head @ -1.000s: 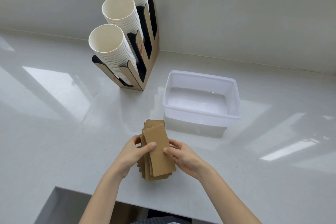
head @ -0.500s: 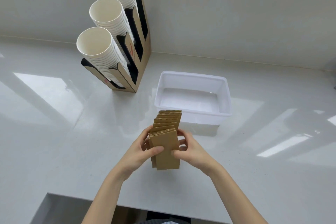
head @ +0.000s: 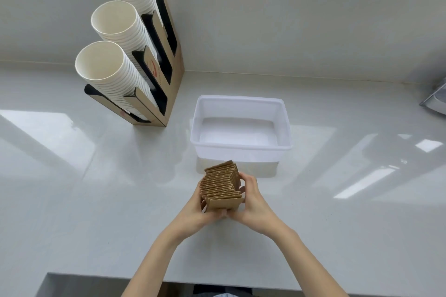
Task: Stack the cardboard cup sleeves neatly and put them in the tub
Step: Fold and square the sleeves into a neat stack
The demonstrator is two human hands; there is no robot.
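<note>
Two hands, left hand point(head: 193, 210) and right hand point(head: 253, 200), clamp the cup sleeves point(head: 220, 187) on edge above the counter point(head: 96, 200), just before the empty tub point(head: 241, 125). Risk: fanned, uneven edges could slip or splay if grip loosens. Cup rack point(head: 154, 75) stands back-left, clear of the path.

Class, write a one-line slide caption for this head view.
Both hands square up cardboard sleeves before an empty tub.

Brown ribbed cup sleeves point(head: 220, 184), translucent white tub point(head: 241, 152), white cups point(head: 113, 75).
</note>
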